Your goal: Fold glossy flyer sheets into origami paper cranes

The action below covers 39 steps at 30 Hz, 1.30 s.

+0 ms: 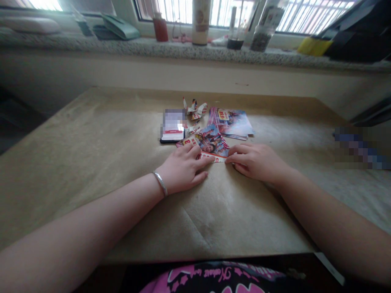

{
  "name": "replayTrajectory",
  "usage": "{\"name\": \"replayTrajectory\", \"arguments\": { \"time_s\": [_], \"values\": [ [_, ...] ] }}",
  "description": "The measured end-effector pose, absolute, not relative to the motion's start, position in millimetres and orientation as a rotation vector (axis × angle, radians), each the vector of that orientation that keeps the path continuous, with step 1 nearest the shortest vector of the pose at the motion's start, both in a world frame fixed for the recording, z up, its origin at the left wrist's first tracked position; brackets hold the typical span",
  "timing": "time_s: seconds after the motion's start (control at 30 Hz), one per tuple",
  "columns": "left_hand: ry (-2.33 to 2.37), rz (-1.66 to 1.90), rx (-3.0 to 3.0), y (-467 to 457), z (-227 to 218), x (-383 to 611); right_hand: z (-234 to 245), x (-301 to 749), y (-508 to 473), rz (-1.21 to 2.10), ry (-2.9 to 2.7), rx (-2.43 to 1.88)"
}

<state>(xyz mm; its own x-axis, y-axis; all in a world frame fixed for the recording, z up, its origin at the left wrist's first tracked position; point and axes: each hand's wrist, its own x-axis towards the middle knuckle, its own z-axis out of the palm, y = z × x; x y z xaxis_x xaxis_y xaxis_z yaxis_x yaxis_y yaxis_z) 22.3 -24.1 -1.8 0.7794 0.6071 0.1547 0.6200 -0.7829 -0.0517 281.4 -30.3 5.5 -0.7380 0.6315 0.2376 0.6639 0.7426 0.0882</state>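
A colourful printed sheet of paper [210, 140] lies on the table with a folded strip along its near edge. My left hand [186, 167], with a silver bangle at its wrist, rests flat on the sheet's left part, fingers stretched out and the index finger along the near strip. At the near right corner, the fingertips of my right hand [256, 160] are pressed together on the paper. Beyond the sheet stand folded paper figures [195, 110], one partly hidden behind it. A stack of printed sheets [233, 122] lies behind on the right.
A phone [172, 126] with its screen lit lies left of the sheet. The table [122, 158] has a beige cover. On the stone windowsill [128, 44] behind stand a red container [160, 28], a tall bottle [200, 22] and jars. A blurred-out object [360, 148] lies at the right edge.
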Motion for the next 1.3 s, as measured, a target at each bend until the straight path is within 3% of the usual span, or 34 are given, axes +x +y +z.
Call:
{"name": "replayTrajectory", "arguments": {
  "time_s": [1.3],
  "values": [
    [-1.003, -0.163, -2.882, -24, -5, 21, 15, 308, -24, -0.111, -2.8, -1.091]
  ]
}}
